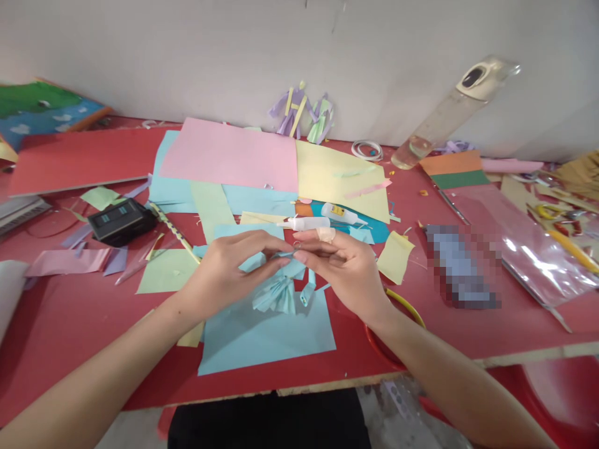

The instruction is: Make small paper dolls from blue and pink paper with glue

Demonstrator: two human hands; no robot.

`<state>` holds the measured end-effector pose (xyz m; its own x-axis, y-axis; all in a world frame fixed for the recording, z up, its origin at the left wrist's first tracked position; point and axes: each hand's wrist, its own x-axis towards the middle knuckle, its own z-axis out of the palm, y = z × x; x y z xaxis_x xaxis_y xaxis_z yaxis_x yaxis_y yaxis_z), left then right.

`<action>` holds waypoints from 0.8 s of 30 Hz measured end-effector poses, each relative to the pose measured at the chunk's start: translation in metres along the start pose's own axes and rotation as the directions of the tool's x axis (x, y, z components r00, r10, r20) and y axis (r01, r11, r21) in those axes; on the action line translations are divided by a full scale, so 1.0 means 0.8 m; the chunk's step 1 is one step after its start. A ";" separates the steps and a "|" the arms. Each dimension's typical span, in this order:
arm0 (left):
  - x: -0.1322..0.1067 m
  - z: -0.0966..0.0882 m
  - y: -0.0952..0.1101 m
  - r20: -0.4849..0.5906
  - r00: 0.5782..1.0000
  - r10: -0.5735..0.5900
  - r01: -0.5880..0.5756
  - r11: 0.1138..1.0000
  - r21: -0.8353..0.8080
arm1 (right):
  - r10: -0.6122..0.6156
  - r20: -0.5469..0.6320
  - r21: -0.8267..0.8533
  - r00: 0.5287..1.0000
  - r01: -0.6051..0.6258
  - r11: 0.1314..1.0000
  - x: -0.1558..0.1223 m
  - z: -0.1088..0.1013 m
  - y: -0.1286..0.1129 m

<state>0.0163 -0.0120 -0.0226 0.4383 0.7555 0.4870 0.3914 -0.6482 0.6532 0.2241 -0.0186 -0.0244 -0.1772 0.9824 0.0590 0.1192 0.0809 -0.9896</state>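
Observation:
Between my two hands is a light blue paper doll with a pleated skirt and a rolled strip hanging at its right side. My left hand pinches its upper part from the left, thumb and fingertips together. From the right, my right hand pinches the same top part; a pale wrap circles one finger. The fingers hide much of the doll's top. Below it lies a light blue paper sheet. Just beyond my fingertips lie two small glue bottles, one with a yellow label.
Pink paper and yellow paper lie farther back. Two paper dolls lean on the wall near a tilted water bottle. A black box and striped pencil are left; a blurred-out object and plastic sleeve are right.

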 end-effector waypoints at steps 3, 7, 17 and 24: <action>0.000 0.002 0.000 -0.035 0.998 0.056 -0.055 0.998 0.027 | 0.012 0.010 -0.006 1.000 -0.011 1.000 -0.001 -0.001 -0.001; 0.001 0.003 0.000 -0.084 0.989 0.122 -0.116 0.991 0.068 | 0.003 0.028 0.010 1.000 -0.004 1.000 0.001 -0.002 -0.004; 0.002 0.004 0.001 -0.126 0.960 0.250 -0.220 0.952 0.215 | 0.054 0.053 0.059 0.997 -0.057 0.997 0.004 -0.004 -0.005; 0.001 0.006 0.001 -0.142 0.971 0.192 -0.167 0.971 0.171 | -0.043 -0.002 -0.046 0.999 0.043 0.998 0.000 -0.001 -0.004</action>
<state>0.0208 -0.0126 -0.0242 0.3863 0.6229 0.6803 0.4449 -0.7719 0.4542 0.2248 -0.0190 -0.0211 -0.1798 0.9784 0.1017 0.1564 0.1305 -0.9790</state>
